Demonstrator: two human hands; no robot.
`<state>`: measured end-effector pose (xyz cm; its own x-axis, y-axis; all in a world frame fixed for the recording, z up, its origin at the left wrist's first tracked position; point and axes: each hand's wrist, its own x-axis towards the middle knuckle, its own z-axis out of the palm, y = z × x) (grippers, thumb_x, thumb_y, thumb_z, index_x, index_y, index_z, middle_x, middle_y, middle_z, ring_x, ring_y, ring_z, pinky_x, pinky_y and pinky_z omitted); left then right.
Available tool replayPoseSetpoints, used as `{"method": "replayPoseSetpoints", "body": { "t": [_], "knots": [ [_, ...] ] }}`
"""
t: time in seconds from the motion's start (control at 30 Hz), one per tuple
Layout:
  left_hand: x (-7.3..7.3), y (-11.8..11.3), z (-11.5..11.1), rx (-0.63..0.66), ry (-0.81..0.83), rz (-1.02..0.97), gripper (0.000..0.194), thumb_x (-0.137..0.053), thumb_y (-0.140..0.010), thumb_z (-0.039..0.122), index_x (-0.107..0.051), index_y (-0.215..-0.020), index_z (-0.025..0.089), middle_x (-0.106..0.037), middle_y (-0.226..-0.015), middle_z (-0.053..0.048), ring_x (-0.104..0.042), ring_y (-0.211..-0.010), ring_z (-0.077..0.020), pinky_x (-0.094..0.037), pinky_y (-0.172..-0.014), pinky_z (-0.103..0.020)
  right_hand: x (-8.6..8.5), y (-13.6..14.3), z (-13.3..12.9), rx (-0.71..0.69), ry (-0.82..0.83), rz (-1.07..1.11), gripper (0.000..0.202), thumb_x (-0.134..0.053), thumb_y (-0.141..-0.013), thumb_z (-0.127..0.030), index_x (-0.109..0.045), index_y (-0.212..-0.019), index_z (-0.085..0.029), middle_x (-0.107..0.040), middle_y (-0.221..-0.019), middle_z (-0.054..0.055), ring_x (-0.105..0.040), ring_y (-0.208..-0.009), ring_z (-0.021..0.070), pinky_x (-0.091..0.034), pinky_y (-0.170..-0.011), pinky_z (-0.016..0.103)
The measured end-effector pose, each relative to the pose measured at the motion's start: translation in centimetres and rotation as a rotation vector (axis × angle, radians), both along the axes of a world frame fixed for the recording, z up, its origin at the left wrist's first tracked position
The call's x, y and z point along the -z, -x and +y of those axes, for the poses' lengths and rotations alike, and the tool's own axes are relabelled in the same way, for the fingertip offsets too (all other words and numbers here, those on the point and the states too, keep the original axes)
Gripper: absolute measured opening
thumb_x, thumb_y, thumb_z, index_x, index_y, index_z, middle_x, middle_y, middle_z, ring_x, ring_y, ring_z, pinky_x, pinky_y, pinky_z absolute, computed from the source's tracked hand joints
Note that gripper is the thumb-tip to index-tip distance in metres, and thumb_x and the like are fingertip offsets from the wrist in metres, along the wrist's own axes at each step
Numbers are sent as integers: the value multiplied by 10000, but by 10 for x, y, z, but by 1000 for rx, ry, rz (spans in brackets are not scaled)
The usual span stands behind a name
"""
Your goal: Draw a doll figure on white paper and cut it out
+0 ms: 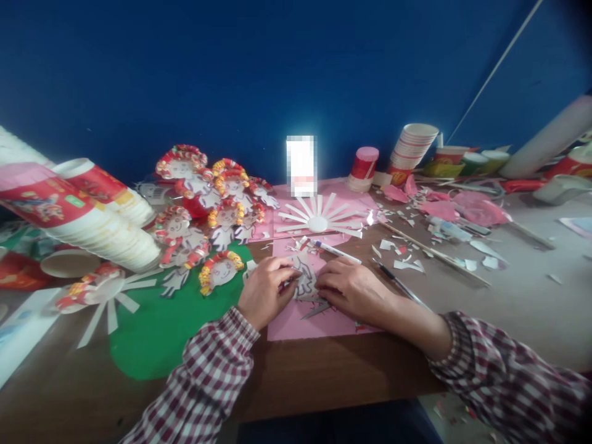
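A white paper piece [305, 279] with a dark drawn outline lies between my hands, above a pink paper sheet [291, 325]. My left hand [271, 288] is closed at the paper's left edge; a small dark, reddish thing shows between its fingers, too unclear to name. With bent fingers, my right hand [354, 288] pinches the right edge of the piece. Scissors blades [315, 310] stick out below the right fingers, their handles hidden. Just beyond the hands lies a white marker [337, 251]. A black pen [400, 282] is beside my right wrist.
Paper-cup dolls with red and yellow hair [226, 213] crowd the left, near a green sheet [152, 345] and stacked cups [102, 228]. A white cup cut into strips [317, 223] lies ahead. Paper scraps [409, 265], a wooden stick [439, 258] and a cup stack [414, 151] are right.
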<state>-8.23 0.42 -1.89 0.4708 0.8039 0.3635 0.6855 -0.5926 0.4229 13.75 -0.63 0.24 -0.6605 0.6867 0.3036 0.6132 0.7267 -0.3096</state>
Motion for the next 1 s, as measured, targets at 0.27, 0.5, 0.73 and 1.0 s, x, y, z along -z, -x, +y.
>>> {"method": "replayPoseSetpoints", "body": {
  "t": [0.27,0.5,0.73,1.0],
  "knots": [
    [0,1,1,11,-4,8,177,-594,-819,201,-706,-955,214,-654,-1049,-64,-580,-971,-204,-480,-862,-379,0,-2,0,-15,0,32,147,-545,-884,-191,-685,-861,-154,-669,-835,68,-608,-829,182,-475,-838,333],
    [2,0,2,10,-65,9,165,-609,-775,164,-713,-892,215,-660,-978,-65,-589,-920,-218,-496,-819,-391,-7,-19,2,106,-7,253,165,-580,-848,-200,-672,-986,-188,-688,-964,76,-609,-955,213,-474,-862,383],
    [6,2,4,25,-95,-2,164,-579,-788,178,-715,-875,205,-660,-972,-75,-596,-895,-219,-507,-791,-387,-19,-62,-4,324,5,261,155,-563,-869,-222,-675,-972,-197,-699,-963,58,-632,-913,193,-490,-821,350],
    [7,1,5,22,-90,-1,164,-586,-819,257,-724,-895,211,-664,-1004,-72,-596,-914,-220,-502,-818,-400,-25,-98,-11,404,3,-43,173,-527,-884,-227,-681,-945,-175,-703,-953,77,-641,-895,203,-481,-801,332]
  ]
}}
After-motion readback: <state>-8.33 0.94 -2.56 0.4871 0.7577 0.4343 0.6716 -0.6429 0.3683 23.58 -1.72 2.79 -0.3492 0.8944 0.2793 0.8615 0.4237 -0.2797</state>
